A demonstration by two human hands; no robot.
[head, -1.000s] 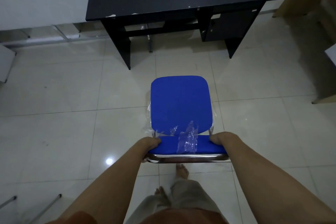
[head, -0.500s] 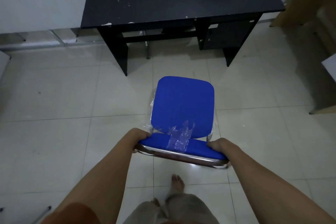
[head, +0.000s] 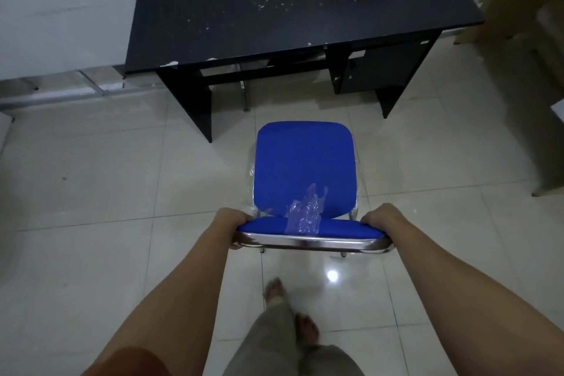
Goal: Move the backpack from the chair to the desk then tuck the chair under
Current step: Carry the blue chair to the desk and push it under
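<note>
Left hand [head: 231, 218]: we have it curled tight over the left end of the blue chair [head: 305, 174] backrest.
Right hand [head: 380, 218]: clenched on the right end.
Chair: on the tiled floor [head: 91, 192], just near of the black worktop [head: 290, 6] (seat not under it).
Backpack: we cannot tell; only a dark shape at the far edge.

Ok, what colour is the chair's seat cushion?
Bright blue, seen in the head view, on the chair's seat cushion; the backrest pad matches.
</note>
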